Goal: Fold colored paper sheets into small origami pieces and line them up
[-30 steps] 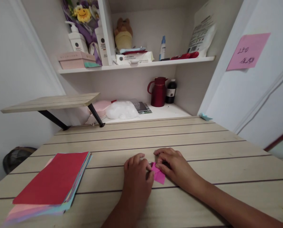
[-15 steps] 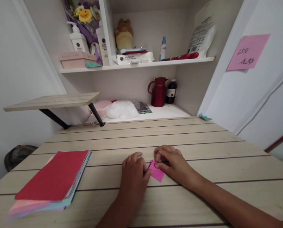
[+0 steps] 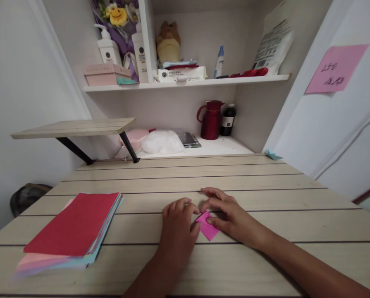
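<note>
A small folded sheet of bright pink paper [image 3: 210,233] lies on the wooden tabletop between my hands, one corner pointing toward me. My left hand [image 3: 179,225] grips its left corner with thumb and index finger, the other fingers bent against the table. From the other side, my right hand [image 3: 226,213] holds the paper, thumb pressed on its upper right part and index finger by the top corner. Its remaining fingers reach out beyond. The fingers cover part of the upper edge.
To the left lies a stack of coloured paper, a red sheet [image 3: 76,223] on top. A raised wooden shelf [image 3: 76,127] stands at the back left. Behind the table are a red jug [image 3: 211,120], a dark bottle [image 3: 227,120] and a white bag [image 3: 162,142]. A blue paper piece [image 3: 273,155] sits at the far right.
The view has shifted slightly. My right index finger has straightened toward the top corner and the fingers have spread. My left index finger has moved to the paper's upper left corner.
</note>
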Available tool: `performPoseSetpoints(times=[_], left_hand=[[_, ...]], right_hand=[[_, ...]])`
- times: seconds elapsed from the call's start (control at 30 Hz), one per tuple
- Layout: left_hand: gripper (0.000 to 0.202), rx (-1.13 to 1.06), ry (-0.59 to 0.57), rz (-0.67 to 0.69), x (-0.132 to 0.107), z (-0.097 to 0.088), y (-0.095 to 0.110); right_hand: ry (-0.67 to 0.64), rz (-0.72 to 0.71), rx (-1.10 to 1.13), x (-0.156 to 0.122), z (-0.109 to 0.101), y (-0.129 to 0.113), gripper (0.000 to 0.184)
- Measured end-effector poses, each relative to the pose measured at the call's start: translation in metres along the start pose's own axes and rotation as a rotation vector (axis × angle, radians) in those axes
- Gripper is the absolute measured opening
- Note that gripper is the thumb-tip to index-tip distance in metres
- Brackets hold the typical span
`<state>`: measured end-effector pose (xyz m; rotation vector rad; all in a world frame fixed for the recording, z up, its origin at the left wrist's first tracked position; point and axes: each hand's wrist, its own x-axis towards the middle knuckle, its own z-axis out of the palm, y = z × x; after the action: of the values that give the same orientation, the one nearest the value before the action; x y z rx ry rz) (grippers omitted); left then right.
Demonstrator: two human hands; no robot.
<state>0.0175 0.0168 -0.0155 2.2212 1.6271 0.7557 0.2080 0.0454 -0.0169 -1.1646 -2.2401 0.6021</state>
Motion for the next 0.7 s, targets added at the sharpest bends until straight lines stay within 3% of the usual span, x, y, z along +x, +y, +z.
performPoseSetpoints(times=[0.13, 0.4, 0.7], left_hand=[[0.019, 0.005, 0.002, 0.017, -0.002, 0.001, 0.0], [0.014, 0.004, -0.001, 0.037, 0.0, -0.001, 0.002], [0.012, 0.034, 0.017, 0.046, -0.001, 0.0, 0.002]], right_hand=[[-0.035, -0.001, -0.041, -0.001, -0.001, -0.006, 0.015], [0.029, 0.004, -0.037, 0.004, 0.003, 0.0, 0.005], [0.086, 0.035, -0.118, 0.009, 0.01, -0.001, 0.006]])
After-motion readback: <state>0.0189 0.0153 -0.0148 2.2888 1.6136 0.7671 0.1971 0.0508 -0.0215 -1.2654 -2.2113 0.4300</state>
